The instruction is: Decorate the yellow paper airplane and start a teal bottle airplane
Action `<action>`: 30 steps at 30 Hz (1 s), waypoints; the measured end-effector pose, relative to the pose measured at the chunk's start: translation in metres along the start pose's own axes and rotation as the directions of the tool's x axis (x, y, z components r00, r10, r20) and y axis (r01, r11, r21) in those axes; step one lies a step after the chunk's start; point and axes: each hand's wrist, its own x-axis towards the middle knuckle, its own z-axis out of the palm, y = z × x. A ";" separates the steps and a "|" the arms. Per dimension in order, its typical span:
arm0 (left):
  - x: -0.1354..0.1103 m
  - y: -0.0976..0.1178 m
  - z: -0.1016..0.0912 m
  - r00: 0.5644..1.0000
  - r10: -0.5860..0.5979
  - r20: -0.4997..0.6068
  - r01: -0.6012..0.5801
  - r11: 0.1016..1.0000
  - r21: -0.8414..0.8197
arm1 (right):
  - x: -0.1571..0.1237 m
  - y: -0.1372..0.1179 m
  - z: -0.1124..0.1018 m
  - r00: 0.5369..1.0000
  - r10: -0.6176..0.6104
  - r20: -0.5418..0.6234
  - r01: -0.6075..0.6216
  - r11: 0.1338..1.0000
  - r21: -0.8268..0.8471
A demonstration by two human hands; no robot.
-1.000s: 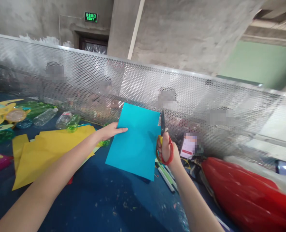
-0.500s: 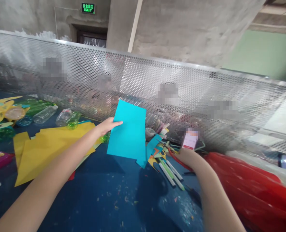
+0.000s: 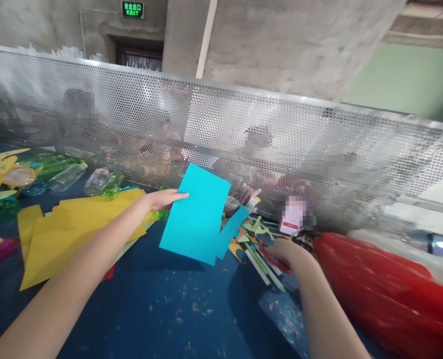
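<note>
My left hand (image 3: 165, 198) pinches the left edge of a bright blue sheet of paper (image 3: 197, 217), thumb on the front face. The sheet is held tilted above the blue table. A narrow strip (image 3: 234, 232) splits away from its right side, apparently joined near the lower edge. On the right, my right hand (image 3: 286, 249) is closed around red-handled scissors (image 3: 273, 259); the blades are hard to make out. Close by lie several markers (image 3: 261, 267) and a heap of paper scraps (image 3: 257, 227).
Yellow paper sheets (image 3: 83, 219) are stacked at left, with plastic bottles (image 3: 69, 177) behind them. A perforated metal screen (image 3: 214, 119) bounds the table's far side. A lit phone (image 3: 293, 215) stands near it. Red plastic (image 3: 386, 284) covers the right side.
The blue sheet has dropped slightly and tilted, and its strip now stands farther apart from it. My right hand has moved slightly down, showing more of the red handles.
</note>
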 end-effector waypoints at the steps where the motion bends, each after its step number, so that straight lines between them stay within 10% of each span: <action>1: 0.002 -0.003 -0.002 1.000 0.000 0.007 0.000 1.000 0.000 | -0.002 -0.003 0.000 0.999 0.004 0.039 -0.004 1.000 0.005; 6: 0.008 -0.012 -0.007 0.995 -0.002 0.095 0.006 0.999 -0.039 | -0.014 -0.014 -0.008 0.988 0.006 0.156 -0.015 0.998 0.055; 13: 0.000 -0.001 0.003 0.998 0.028 0.048 -0.023 0.995 -0.100 | -0.032 -0.040 -0.033 0.976 -0.199 -0.085 0.213 0.952 0.220; 26: -0.001 0.002 0.005 0.976 0.090 0.197 -0.052 0.980 -0.190 | -0.048 -0.091 -0.017 0.766 -0.642 -0.039 0.440 0.479 0.759; 30: 0.002 0.002 0.005 0.994 0.080 -0.071 -0.077 0.996 0.034 | -0.031 -0.078 -0.008 0.794 -0.603 -0.075 0.432 0.473 0.768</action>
